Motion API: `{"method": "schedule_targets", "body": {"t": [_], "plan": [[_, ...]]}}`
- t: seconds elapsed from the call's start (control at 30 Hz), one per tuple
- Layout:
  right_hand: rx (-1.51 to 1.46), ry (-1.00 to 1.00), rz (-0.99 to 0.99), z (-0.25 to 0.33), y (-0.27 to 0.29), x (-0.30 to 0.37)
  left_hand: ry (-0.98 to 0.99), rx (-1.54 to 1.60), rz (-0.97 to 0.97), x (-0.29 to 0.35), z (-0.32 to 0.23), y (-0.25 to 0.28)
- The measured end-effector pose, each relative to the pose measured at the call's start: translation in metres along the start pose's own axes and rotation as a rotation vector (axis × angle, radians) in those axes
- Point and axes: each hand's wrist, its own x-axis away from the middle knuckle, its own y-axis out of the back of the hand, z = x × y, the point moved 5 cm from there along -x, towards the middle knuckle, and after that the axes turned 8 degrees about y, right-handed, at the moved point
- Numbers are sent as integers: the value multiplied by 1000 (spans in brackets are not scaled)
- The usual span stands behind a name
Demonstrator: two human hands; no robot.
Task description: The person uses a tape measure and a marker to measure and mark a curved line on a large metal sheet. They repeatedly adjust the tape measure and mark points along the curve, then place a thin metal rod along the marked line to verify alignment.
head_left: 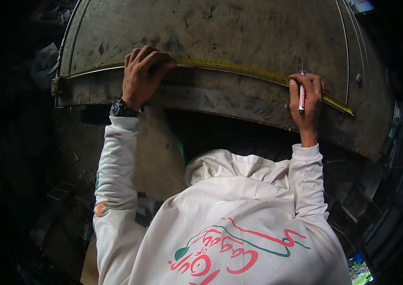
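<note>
Closest of all is a white hooded top (239, 223) with red and green writing on its front. Two white sleeves go up from it, one on each side. The left sleeve has a small orange patch low down.

At the end of the left sleeve is a black watch (121, 109) on the wrist. Just past it is the left hand (143, 76). Its fingers are bent and they press down on a yellow tape measure (239, 69), so this grip is closed flat on the tape and pins it to the tabletop (258, 33).

The right hand (308, 102) is well apart from the left one, over on the other side. Its grip is closed tight around a white and red marker pen (301, 95). The pen stands nearly straight up, with its tip at the tape.

The tape lies stretched along the near edge of the tabletop, from the left hand across to the right hand and a bit past it.

The tabletop is grey metal, scratched and dirty. Thin pale lines run along its sides. Around it everything is dark.
</note>
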Motion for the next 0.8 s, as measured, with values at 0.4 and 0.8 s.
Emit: {"method": "schedule_targets", "body": {"t": [0.4, 0.8], "plan": [[13, 27, -24, -5, -3, 1, -10, 8, 44, -1, 2, 0], [-46, 21, -35, -8, -6, -3, -11, 8, -27, 2, -2, 2]]}}
